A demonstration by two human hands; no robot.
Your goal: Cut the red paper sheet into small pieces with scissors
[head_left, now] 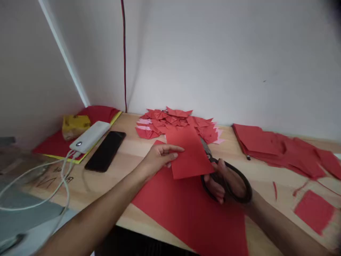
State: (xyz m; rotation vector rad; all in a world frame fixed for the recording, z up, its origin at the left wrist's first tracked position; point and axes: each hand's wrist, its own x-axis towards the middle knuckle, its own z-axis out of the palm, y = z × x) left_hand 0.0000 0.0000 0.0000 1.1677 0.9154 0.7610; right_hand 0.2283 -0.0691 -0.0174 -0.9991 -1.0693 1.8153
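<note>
Left hand [161, 157] pinched a red rectangular paper sheet [190, 154]; right hand [221, 181] gripped black-handled steel scissors [210, 156]. Red folded-paper heap [176, 122] lay behind

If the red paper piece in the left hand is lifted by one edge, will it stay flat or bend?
It probably bends: the red paper piece looks thin. Likely light too, since the left hand holds it at one edge.

our bare left forearm [106, 209] reaches in from the lower left, stretched diagonally forward. our left hand [160, 156] is palm down, fingers together, pinching against the thumb. our right forearm [279, 227] enters from the lower right; our right hand [222, 181] is curled closed, fingers tucked in.
</note>
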